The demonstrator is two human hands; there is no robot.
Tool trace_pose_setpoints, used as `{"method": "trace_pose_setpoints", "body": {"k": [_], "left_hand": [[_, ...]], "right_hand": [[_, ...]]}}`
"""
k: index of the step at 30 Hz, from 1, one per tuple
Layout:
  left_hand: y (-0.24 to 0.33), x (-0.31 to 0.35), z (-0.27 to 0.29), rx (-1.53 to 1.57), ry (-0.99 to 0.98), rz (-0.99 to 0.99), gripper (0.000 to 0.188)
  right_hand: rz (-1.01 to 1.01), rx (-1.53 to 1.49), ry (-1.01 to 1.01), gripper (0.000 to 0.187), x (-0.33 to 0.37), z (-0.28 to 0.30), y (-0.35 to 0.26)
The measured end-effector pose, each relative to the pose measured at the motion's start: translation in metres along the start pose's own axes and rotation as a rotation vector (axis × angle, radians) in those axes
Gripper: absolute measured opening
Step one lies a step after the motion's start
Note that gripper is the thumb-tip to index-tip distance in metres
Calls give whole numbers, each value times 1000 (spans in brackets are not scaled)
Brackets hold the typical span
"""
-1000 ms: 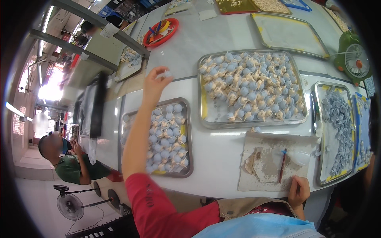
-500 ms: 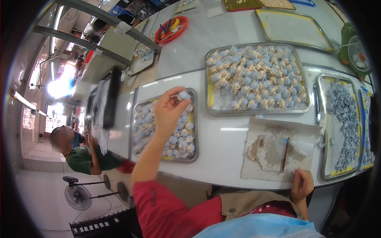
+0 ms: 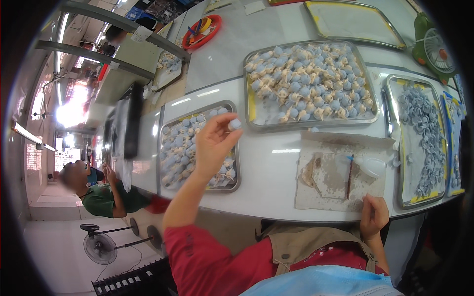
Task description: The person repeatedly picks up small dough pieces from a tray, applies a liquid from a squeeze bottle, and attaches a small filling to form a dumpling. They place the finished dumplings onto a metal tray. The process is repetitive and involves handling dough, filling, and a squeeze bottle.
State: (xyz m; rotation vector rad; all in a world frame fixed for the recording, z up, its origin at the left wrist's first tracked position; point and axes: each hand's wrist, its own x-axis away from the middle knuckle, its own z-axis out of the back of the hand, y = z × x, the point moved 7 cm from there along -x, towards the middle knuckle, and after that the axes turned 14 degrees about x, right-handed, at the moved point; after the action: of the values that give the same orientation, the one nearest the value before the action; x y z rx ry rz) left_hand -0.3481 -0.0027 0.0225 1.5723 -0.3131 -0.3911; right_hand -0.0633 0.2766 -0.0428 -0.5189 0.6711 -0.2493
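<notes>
A bare left hand pinches a small pale-blue rounded piece between thumb and fingertips, the piece lying off the near left corner of the large central tray, the one heaped with blue-and-cream pieces. From my distant seat I see the hand in front of the right rim of the smaller tray, which stands to the left of the large central tray and carries similar pieces; how high the fingers are above that rim I am unable to judge.

On the near right side of the large central tray, the right hand rests with fingers curled by the corner of a stained cardboard sheet. I see nothing in its grasp, but its palm is hidden from me, so I am unable to say whether it holds anything. On the cardboard lie a thin brush-like tool and a translucent white dish. Farther to the right of the large central tray, a narrow tray bears loose grey-blue parts.

I read the step in hand as carrying or placing a single piece. To my eye, the next move calls for a light, steady pinch, clearance over the smaller tray's rim, and a gentle release that leaves neighbouring pieces undisturbed.
</notes>
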Motion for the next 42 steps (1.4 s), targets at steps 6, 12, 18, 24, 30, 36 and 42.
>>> {"method": "trace_pose_setpoints", "body": {"k": [6,12,18,24,30,36,42], "left_hand": [[-8,2,-7,75,-7,137,36],[-9,3,-14,110,-46,120,39],[-9,3,-19,83,-70,130,38],[-12,-15,4,20,70,78,39],[-53,-111,188,180,523,88,27],[-100,-186,337,33,779,122,25],[-95,-252,366,-266,869,-107,31]], "right_hand": [[11,-5,14,21,1,1,0],[-2,-19,17,21,3,2,3],[11,-25,27,21,2,4,3],[21,-14,10,21,3,1,2],[-38,27,-33,18,3,-5,-3],[-101,140,-53,13,2,-12,0],[-143,297,-22,14,2,-11,0]]}}
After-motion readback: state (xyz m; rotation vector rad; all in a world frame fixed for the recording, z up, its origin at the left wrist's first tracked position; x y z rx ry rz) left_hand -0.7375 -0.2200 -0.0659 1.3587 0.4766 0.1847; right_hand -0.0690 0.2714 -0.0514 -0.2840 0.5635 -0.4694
